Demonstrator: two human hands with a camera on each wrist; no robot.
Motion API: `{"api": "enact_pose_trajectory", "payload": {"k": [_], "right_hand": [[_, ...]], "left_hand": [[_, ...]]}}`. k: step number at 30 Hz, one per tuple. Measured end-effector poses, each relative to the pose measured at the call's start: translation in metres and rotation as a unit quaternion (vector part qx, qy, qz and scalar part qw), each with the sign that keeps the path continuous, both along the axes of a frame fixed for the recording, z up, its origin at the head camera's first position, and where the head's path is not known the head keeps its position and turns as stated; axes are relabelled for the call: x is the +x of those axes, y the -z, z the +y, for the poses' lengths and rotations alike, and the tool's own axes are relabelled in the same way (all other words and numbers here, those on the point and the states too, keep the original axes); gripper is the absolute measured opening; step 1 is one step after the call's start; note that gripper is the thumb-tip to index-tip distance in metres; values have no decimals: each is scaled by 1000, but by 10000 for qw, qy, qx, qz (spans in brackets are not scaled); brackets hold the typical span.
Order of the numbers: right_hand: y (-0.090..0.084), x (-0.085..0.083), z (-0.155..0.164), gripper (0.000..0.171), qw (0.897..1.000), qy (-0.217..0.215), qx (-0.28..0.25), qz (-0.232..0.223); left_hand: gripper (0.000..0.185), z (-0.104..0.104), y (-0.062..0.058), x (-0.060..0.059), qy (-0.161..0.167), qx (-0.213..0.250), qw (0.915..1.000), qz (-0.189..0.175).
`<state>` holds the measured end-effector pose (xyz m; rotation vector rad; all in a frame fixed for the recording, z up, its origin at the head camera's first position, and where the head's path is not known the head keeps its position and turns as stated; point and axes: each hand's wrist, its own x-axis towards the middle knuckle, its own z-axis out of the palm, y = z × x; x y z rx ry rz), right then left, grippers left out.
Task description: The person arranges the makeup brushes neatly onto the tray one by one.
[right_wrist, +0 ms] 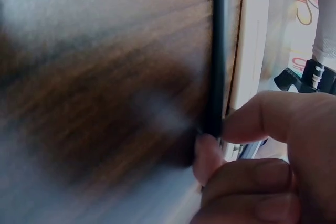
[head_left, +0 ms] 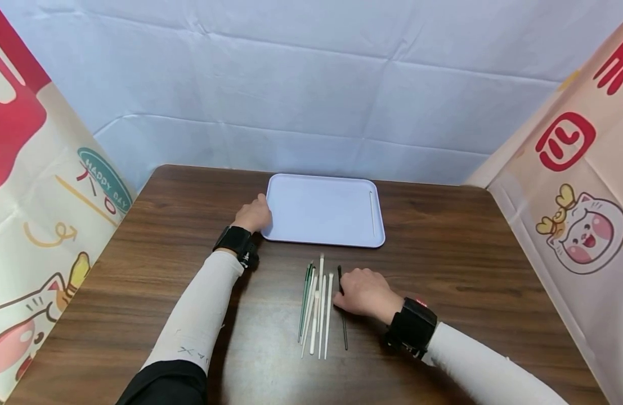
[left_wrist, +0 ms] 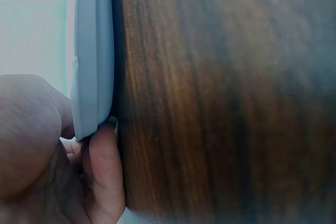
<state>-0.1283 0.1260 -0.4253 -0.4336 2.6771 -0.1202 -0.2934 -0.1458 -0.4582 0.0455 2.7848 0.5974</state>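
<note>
My left hand grips the near-left edge of a white rectangular tray. In the left wrist view, the thumb is above the rim and the fingers are curled beneath it. My right hand pinches a thin black stick between thumb and fingertips, seen also in the right wrist view as a dark rod. Just left of it lies a loose bunch of thin white sticks, with green sticks along its left side. A single white stick lies inside the tray, near its right end.
The brown wood-grain table extends on both sides of the tray. A pale cloth hangs behind its far edge. Printed cartoon sheets stand at the left and right sides.
</note>
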Motion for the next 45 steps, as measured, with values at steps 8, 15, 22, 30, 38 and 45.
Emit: {"api": "enact_pose_trajectory", "payload": {"k": [8, 15, 22, 30, 38, 45], "right_hand": [[-1, 5, 0, 37, 9993, -210, 135, 276], [-3, 2, 5, 31, 9992, -153, 197, 316], [-10, -13, 16, 33, 9993, 128, 4, 355], [-11, -29, 23, 36, 9990, 304, -129, 300], [-14, -48, 33, 36, 9972, 404, -339, 539], [-16, -61, 38, 32, 9955, 562, -468, 602]], "left_hand": [[46, 0, 0, 2, 7, 10, 10000, -44], [46, 1, -3, 4, 59, -44, 10000, -21], [43, 1, -3, 3, 9, -49, 10000, -11], [49, 1, -3, 2, -20, 8, 10000, -59], [45, 1, -2, 2, -14, -42, 10000, 10], [44, 1, -2, 3, 8, -28, 10000, 37]]}}
